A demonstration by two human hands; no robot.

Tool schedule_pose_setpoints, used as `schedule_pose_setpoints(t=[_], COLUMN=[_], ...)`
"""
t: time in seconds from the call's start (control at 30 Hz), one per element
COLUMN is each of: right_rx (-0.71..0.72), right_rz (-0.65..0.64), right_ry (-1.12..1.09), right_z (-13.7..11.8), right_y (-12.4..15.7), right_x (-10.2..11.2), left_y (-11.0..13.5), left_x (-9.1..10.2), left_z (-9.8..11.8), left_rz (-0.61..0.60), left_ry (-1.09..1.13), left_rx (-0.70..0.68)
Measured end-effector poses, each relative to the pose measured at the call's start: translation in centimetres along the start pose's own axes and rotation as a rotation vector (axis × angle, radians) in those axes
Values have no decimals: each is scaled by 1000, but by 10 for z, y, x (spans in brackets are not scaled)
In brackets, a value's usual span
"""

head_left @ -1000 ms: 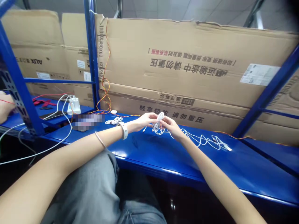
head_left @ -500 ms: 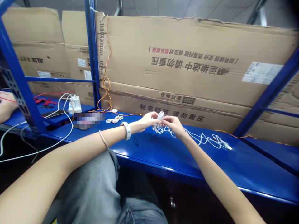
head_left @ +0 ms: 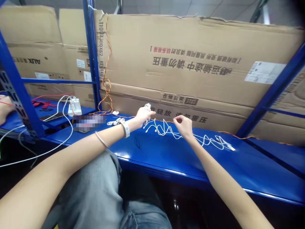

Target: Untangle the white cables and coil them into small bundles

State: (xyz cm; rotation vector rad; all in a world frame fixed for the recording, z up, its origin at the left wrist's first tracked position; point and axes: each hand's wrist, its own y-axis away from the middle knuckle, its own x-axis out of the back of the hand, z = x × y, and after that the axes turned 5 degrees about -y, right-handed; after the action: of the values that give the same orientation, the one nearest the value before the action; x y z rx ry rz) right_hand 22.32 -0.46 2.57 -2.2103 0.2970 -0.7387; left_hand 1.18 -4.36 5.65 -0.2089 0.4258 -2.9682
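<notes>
Taking straight ahead as 12 o'clock, the person's left hand (head_left: pixel 143 115) sits at about 11 o'clock, clamped on a small coiled bunch of white cable (head_left: pixel 147 108) that stands up out of the fingers. The right hand (head_left: pixel 184 124) is at about 1 o'clock, well apart from the left, its fingers loosely curled toward the thumb and holding nothing that shows.

Loose white cable (head_left: pixel 164 128) falls from the bunch onto the blue steel bench (head_left: pixel 152 152) and runs in wavy loops just below the right hand, on toward 2 o'clock, where it ends in a plug (head_left: pixel 230 147). The loops lie nearer the back of the bench, along the cardboard carton (head_left: pixel 190 63), than its front edge (head_left: pixel 181 174).

A twisted orange-and-yellow wire (head_left: pixel 107 95) hangs beside a blue steel upright (head_left: pixel 91 57) at about 11 o'clock and trails along the back of the bench. A second small bundle of white cable (head_left: pixel 116 122) lies just beyond the white wristband (head_left: pixel 125 128) on the left wrist. Farther round, at about 10 o'clock, stands a white plastic device (head_left: pixel 75 107), too small to identify, beside a blurred patch (head_left: pixel 89 119). Another person's hand (head_left: pixel 5 108) rests at the far left edge.
</notes>
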Motion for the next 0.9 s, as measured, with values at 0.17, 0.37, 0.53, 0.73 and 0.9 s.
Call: schedule_pose_setpoints(t=[0.17, 0.37, 0.53, 0.73, 0.9], right_rx=[136, 262, 170, -18, 69], right_rz=[100, 165, 144, -98, -178], right_ry=[121, 174, -25, -457, -331], right_z=[-10, -20, -19, -20, -31], right_y=[7, 17, 16, 12, 19], right_x=[-3, -13, -13, -11, -15], left_y=[0, 13, 12, 0, -11], left_x=[9, -11, -11, 18, 48], left_z=[-3, -1, 3, 11, 14], left_rz=[-190, -485, -462, -672, -671], left_ry=[13, 20, 69, -110, -424], left_rx=[129, 55, 6, 27, -27])
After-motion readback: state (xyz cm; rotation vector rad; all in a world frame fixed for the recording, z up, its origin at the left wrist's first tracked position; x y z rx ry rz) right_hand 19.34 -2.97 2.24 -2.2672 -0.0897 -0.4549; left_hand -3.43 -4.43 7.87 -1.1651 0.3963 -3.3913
